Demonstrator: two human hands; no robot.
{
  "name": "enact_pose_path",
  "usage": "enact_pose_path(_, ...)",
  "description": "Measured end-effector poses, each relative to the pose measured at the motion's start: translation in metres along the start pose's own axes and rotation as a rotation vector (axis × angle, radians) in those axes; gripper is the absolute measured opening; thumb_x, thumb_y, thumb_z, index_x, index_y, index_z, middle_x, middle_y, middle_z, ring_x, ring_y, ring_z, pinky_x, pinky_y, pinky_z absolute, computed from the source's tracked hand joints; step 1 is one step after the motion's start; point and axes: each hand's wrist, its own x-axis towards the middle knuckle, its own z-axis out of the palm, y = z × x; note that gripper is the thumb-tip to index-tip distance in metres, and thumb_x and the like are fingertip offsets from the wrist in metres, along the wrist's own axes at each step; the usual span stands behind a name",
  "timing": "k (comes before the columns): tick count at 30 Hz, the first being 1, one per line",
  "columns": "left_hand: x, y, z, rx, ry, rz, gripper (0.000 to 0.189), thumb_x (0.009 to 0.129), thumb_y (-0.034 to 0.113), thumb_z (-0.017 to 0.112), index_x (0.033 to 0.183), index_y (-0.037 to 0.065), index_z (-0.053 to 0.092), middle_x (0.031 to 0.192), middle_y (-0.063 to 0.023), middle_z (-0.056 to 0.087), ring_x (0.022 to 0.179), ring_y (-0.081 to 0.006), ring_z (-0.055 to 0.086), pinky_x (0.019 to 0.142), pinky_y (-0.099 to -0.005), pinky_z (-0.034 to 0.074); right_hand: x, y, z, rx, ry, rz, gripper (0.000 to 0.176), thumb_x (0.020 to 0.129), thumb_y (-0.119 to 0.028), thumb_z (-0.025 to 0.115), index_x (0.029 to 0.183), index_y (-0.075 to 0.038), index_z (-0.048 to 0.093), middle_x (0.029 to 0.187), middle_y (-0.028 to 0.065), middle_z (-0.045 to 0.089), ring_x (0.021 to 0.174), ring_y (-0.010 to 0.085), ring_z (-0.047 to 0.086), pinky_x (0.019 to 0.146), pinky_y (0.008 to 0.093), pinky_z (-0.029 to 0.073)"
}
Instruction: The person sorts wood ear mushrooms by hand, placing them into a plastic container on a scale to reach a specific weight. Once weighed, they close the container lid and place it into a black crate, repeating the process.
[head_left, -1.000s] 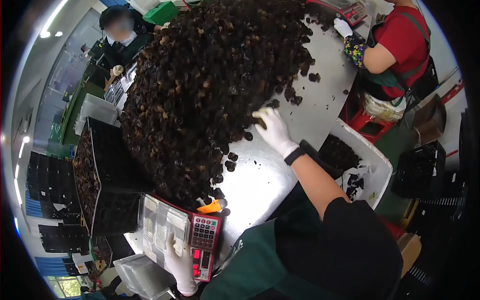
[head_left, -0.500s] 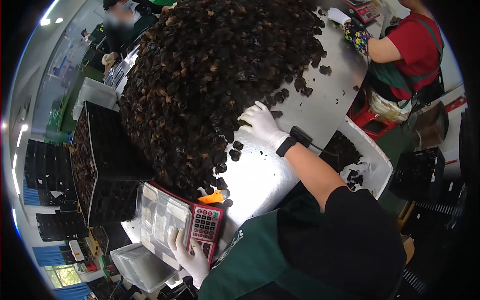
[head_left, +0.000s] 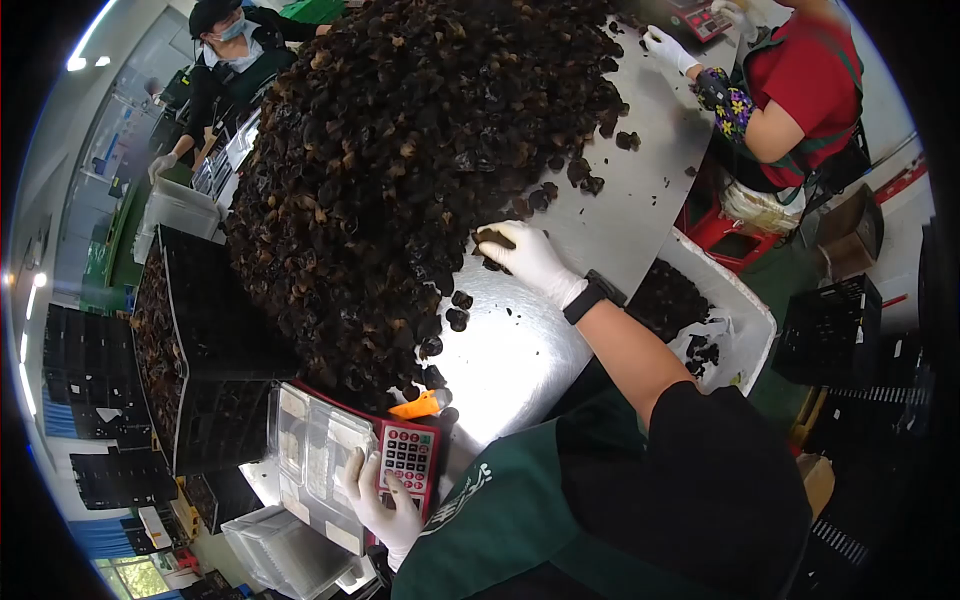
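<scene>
A large heap of dark, dried black fungus [head_left: 380,180] covers much of the metal table. At its near edge, my right hand [head_left: 530,262], in a white glove, closes its thumb and fingers on a brown piece of black fungus [head_left: 494,238]. A clear plastic box [head_left: 315,450] with compartments lies open on a red scale [head_left: 408,455] with a keypad. My left hand [head_left: 385,500], also gloved, rests with fingers apart at the box's near right edge. Beside the scale lies an orange-handled tool [head_left: 420,404], its far end among loose pieces.
A black crate [head_left: 225,350] holding more fungus leans at the heap's left. Stacked clear boxes [head_left: 280,545] stand at the lower left. A white bin [head_left: 755,335] is below the table's right edge. Co-workers in a red shirt [head_left: 815,80] and dark clothing [head_left: 235,85] work across the table.
My right hand's fingers have curled in around a piece at the heap's edge. My left hand stays by the box. The red-shirted co-worker's hands have moved, and the other co-worker leans differently.
</scene>
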Motion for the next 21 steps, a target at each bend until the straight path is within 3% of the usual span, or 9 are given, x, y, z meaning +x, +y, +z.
enact_pose_path(1, 0.0, 0.001, 0.0, -0.004, 0.002, -0.009, 0.04, 0.079, -0.01, 0.057, 0.117, 0.003, 0.062, 0.13, -0.0179, 0.056, 0.122, -0.0345, 0.053, 0.108, -0.0436, 0.037, -0.004, 0.004, -0.002, -0.287, 0.022, -0.089, 0.042, 0.085, -0.027, 0.073, 0.122, -0.009, 0.067, 0.122, 0.0115, 0.066, 0.121, 0.0252, 0.057, 0.101, 0.0395, 0.046)
enact_pose_path(4, -0.001, 0.001, -0.002, -0.013, 0.015, -0.026, 0.04, 0.079, -0.01, 0.057, 0.117, 0.003, 0.062, 0.13, -0.0181, 0.056, 0.122, -0.0346, 0.053, 0.108, -0.0435, 0.037, -0.014, 0.0, -0.009, -0.599, 0.119, -0.229, 0.059, 0.075, -0.032, 0.078, 0.131, -0.019, 0.062, 0.142, 0.0113, 0.051, 0.138, 0.0308, 0.04, 0.109, 0.0522, 0.037)
enact_pose_path(7, -0.001, 0.0, -0.003, -0.009, 0.027, -0.024, 0.039, 0.08, -0.01, 0.056, 0.116, 0.002, 0.063, 0.129, -0.0185, 0.056, 0.122, -0.0349, 0.053, 0.108, -0.0434, 0.037, -0.003, -0.012, -0.017, -0.805, 0.152, -0.168, 0.074, 0.071, -0.039, 0.08, 0.139, -0.025, 0.054, 0.154, 0.0106, 0.035, 0.144, 0.0325, 0.029, 0.113, 0.0603, 0.027)
enact_pose_path(8, 0.0, 0.0, -0.003, -0.008, 0.03, -0.019, 0.039, 0.08, -0.01, 0.056, 0.116, 0.002, 0.063, 0.129, -0.0186, 0.057, 0.122, -0.035, 0.054, 0.108, -0.0434, 0.037, 0.006, -0.005, -0.017, -0.844, 0.148, -0.143, 0.079, 0.069, -0.048, 0.079, 0.141, -0.028, 0.052, 0.155, 0.0129, 0.034, 0.143, 0.036, 0.03, 0.112, 0.0654, 0.024)
enact_pose_path(11, -0.003, -0.006, -0.002, 0.006, 0.022, -0.031, 0.037, 0.08, -0.01, 0.056, 0.115, 0.001, 0.063, 0.128, -0.0192, 0.057, 0.122, -0.0354, 0.054, 0.107, -0.0436, 0.038, 0.016, -0.002, -0.008, -0.856, 0.076, -0.071, 0.079, 0.07, -0.053, 0.077, 0.141, -0.03, 0.051, 0.155, 0.0142, 0.034, 0.143, 0.0378, 0.03, 0.111, 0.0681, 0.024)
enact_pose_path(12, -0.001, -0.007, -0.002, 0.007, 0.024, -0.007, 0.037, 0.08, -0.009, 0.056, 0.115, 0.0, 0.063, 0.127, -0.0193, 0.057, 0.122, -0.0359, 0.054, 0.107, -0.0439, 0.039, 0.02, 0.008, -0.001, -0.838, 0.062, -0.133, 0.08, 0.071, -0.057, 0.075, 0.142, -0.032, 0.049, 0.155, 0.0151, 0.034, 0.142, 0.0393, 0.031, 0.108, 0.0707, 0.025)
enact_pose_path(15, 0.0, -0.009, -0.003, 0.025, 0.03, 0.016, 0.035, 0.084, -0.002, 0.058, 0.119, -0.001, 0.063, 0.128, -0.0238, 0.056, 0.117, -0.041, 0.056, 0.101, -0.048, 0.043, 0.019, -0.003, 0.017, -0.846, 0.012, -0.181, 0.082, 0.07, -0.054, 0.078, 0.143, -0.031, 0.049, 0.155, 0.0153, 0.034, 0.141, 0.039, 0.033, 0.109, 0.0669, 0.03)
enact_pose_path(17, 0.0, -0.005, -0.002, -0.001, 0.059, -0.014, 0.038, 0.078, -0.01, 0.056, 0.114, 0.0, 0.064, 0.126, -0.0201, 0.057, 0.12, -0.0357, 0.055, 0.106, -0.0444, 0.039, 0.02, -0.008, 0.022, -0.879, 0.068, -0.195, 0.082, 0.069, -0.049, 0.08, 0.143, -0.03, 0.049, 0.152, 0.0146, 0.037, 0.139, 0.0375, 0.036, 0.106, 0.0625, 0.036)
enact_pose_path(21, 0.002, 0.001, -0.005, 0.0, 0.074, -0.007, 0.039, 0.075, -0.011, 0.059, 0.112, 0.0, 0.065, 0.121, -0.0188, 0.06, 0.116, -0.0357, 0.057, 0.103, -0.0425, 0.042, 0.032, -0.003, 0.035, -0.841, 0.074, -0.143, 0.064, 0.069, -0.031, 0.081, 0.13, -0.025, 0.061, 0.144, 0.0115, 0.047, 0.121, 0.0316, 0.051, 0.095, 0.0482, 0.048)
